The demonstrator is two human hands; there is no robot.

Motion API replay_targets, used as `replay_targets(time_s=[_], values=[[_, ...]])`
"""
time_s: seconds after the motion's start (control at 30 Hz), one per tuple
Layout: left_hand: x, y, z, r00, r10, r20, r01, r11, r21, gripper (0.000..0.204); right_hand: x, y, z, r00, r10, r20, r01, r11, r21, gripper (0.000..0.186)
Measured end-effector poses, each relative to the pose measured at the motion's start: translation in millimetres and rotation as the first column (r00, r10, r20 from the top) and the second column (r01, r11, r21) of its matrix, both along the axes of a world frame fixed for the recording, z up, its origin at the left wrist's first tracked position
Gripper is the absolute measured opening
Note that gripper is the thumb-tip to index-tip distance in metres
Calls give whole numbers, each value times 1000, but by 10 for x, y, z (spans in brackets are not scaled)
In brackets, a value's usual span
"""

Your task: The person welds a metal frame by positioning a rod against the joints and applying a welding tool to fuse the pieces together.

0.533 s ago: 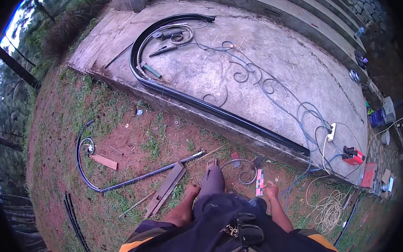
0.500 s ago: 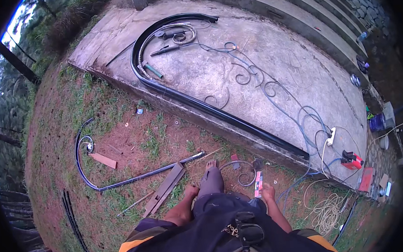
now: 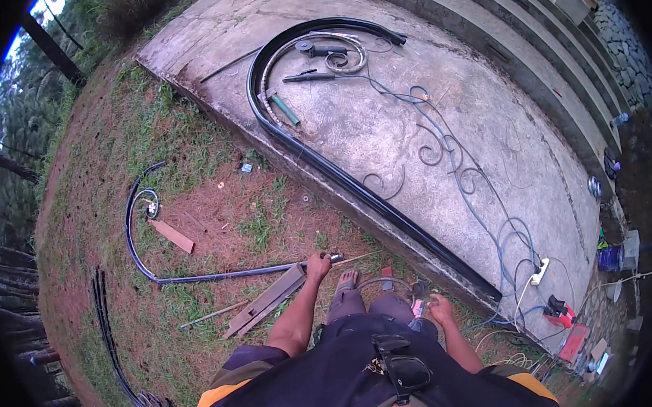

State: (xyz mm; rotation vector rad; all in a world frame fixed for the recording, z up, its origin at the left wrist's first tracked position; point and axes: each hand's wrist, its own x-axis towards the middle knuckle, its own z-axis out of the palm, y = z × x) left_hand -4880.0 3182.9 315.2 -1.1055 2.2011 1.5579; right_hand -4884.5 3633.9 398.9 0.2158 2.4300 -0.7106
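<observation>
Left hand (image 3: 319,266): fingers curled around the pipe (image 3: 226,275), near its end
Right hand (image 3: 441,307): beside the box (image 3: 418,307); cannot tell its fingers' state
Grinder (image 3: 324,51): on the slab (image 3: 351,127)

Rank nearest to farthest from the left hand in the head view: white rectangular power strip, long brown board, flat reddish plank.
1. Brown board: beside the hand, lower left.
2. Reddish plank: farther left.
3. Power strip: far right, on concrete.
</observation>
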Motion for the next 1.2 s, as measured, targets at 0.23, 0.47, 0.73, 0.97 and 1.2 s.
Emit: replay_targets(time_s=[0.23,0.47,0.73,0.97,1.2], values=[[739,-117,-261,940,316,129,-340,897,284,18,-558,-594,350,992,96,84,-92,995,-49,42],[1046,-9,236,855,-238,460,195,971,139,29,-1157,-1662,2333,875,269,-403,-301,953,-18,59],[-461,23,-20,872,-268,410,297,955,-7,29,-1938,-1428,2936,736,171,-655,-159,984,78,71],[-3272,512,988,987,-8,-162,69,925,374,30,-3131,-1227,2509,724,378,-577,-154,904,399,75],[-4773,1117,3301,978,-175,-114,187,976,109,32,-4578,-871,3080,924,284,-256,-287,957,27,73]])
